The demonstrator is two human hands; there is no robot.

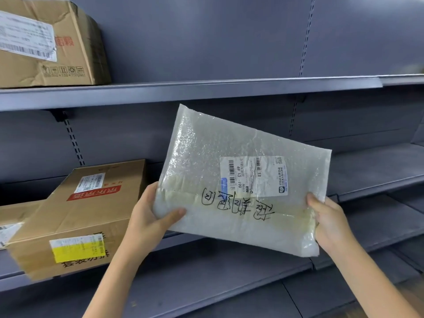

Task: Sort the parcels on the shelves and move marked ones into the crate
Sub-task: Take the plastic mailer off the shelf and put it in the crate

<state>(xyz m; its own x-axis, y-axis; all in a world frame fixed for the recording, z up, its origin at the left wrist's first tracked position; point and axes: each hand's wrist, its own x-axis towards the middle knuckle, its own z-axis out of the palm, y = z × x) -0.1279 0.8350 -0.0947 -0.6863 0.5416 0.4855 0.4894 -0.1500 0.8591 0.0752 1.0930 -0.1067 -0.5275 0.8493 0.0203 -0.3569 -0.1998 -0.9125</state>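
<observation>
a translucent white bubble-wrap mailer, tilted, is held up in front of the grey metal shelves. it is pinched at its lower left edge by the left hand, thumb on top, and at its lower right edge by the right hand. black handwriting below its label cannot be read. three brown cardboard boxes are counted: one above, one lower left, one cut off.

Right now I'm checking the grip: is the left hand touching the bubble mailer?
Touching. The head view shows the left hand gripping the bubble mailer's lower left corner, thumb pressed on its front.
</observation>
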